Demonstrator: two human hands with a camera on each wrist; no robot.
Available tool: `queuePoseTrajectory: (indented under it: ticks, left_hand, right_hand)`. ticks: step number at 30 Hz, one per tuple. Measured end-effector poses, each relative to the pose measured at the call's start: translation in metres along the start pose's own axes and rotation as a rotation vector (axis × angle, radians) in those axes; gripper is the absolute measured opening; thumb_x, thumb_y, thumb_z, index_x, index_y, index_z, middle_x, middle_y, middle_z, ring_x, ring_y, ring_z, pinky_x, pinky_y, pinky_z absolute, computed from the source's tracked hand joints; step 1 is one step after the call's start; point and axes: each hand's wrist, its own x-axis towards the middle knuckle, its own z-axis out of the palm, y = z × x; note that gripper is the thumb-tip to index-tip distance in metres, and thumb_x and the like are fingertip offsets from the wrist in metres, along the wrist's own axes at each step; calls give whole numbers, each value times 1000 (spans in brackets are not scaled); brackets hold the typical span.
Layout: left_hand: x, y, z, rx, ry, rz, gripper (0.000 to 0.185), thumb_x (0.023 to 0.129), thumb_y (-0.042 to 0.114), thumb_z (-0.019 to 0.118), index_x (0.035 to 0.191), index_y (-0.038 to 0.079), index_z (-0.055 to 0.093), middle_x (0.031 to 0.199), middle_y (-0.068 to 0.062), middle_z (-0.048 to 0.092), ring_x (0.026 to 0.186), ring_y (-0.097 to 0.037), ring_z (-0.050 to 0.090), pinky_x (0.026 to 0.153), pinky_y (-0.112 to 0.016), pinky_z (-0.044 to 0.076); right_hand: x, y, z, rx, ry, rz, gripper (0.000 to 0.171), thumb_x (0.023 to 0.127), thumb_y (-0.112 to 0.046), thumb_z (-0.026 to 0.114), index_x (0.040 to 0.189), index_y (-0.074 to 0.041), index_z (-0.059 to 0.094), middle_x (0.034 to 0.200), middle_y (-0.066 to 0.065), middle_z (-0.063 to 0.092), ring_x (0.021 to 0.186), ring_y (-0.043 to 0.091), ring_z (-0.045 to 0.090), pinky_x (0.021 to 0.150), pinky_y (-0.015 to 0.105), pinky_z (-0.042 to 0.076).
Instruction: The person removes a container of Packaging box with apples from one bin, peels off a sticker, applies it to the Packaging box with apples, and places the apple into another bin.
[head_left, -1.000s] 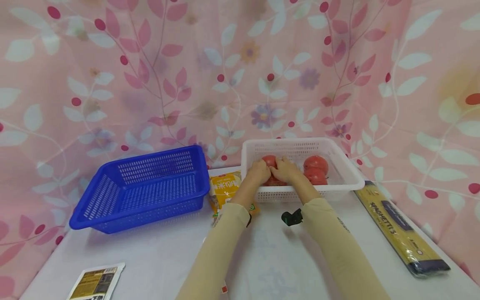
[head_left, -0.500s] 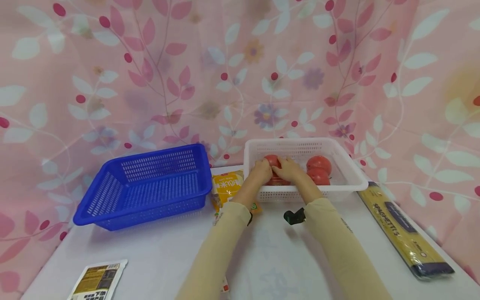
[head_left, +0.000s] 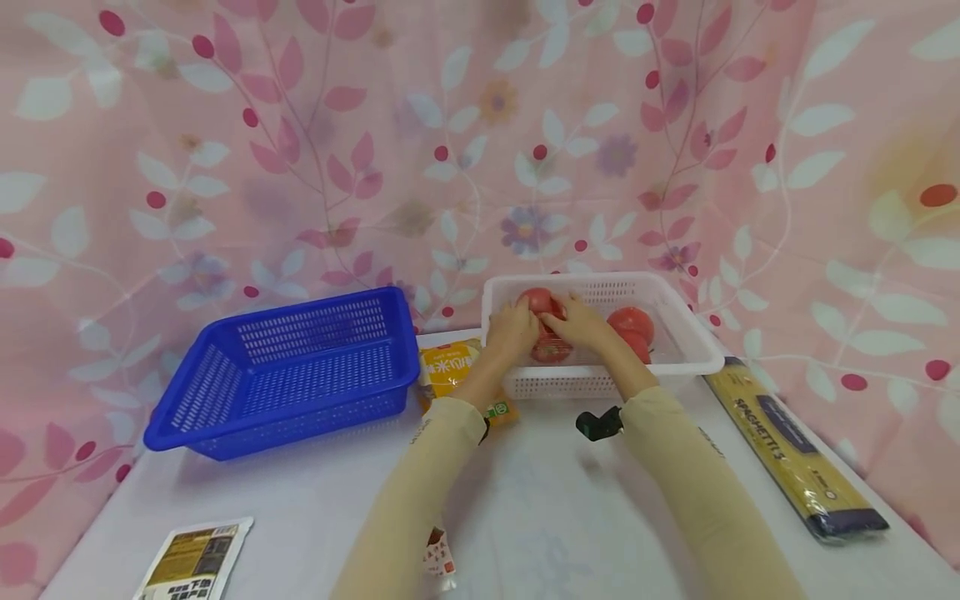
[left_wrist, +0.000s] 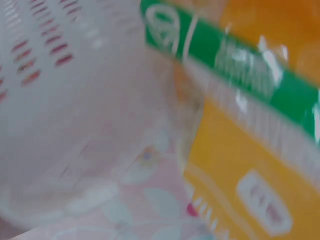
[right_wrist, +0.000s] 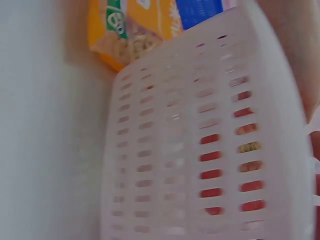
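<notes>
Both hands reach into the white perforated plastic basket (head_left: 678,333): the left hand (head_left: 512,322) and right hand (head_left: 579,320) cup a round red tomato (head_left: 537,301) between curled fingers, held near the basket's left rim above another tomato (head_left: 550,348). The step in hand looks like lifting it out; next it must clear the rim, perhaps toward the blue plastic basket (head_left: 292,371).

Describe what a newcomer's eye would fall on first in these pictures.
Both hands, left hand and right hand, grip a red tomato above the white basket at the table's back. An empty blue basket sits left of it, and a spaghetti pack lies to the right.
</notes>
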Motion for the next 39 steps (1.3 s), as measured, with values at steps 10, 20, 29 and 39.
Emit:
queuePoseTrajectory:
  ticks: [10, 20, 29, 39]
  left_hand:
    - [-16, -2, -53, 6, 106, 88, 39, 94, 25, 41, 126, 6, 52, 113, -21, 54, 101, -35, 51, 89, -46, 42]
    - [-73, -2, -103, -64, 44, 130, 51, 95, 36, 38, 140, 12, 39, 140, -21, 36, 121, -38, 41, 93, -49, 40]
    - [-150, -4, -128, -129, 8, 177, 52, 94, 35, 43, 140, 11, 39, 146, -21, 24, 124, -41, 37, 91, -56, 37]
    - [-226, -5, -125, -64, 17, 313, 56, 93, 38, 48, 138, 6, 41, 146, -22, 23, 103, -33, 49, 79, -40, 50]
  right_hand:
    - [-11, -37, -31, -52, 63, -98, 59, 94, -33, 46, 138, 5, 34, 140, 29, 31, 133, 41, 18, 103, 56, 21]
    - [-57, -76, -52, -78, 29, -144, 71, 89, -49, 48, 143, -6, 31, 146, 26, 20, 131, 44, 21, 95, 63, 27]
    - [-116, -95, -45, -69, -13, -245, 73, 85, -53, 54, 142, -13, 34, 147, 21, 22, 129, 44, 26, 86, 63, 37]
    - [-184, -94, -20, -53, -23, -302, 75, 77, -63, 57, 138, -23, 41, 145, 14, 31, 122, 40, 40, 80, 60, 43]
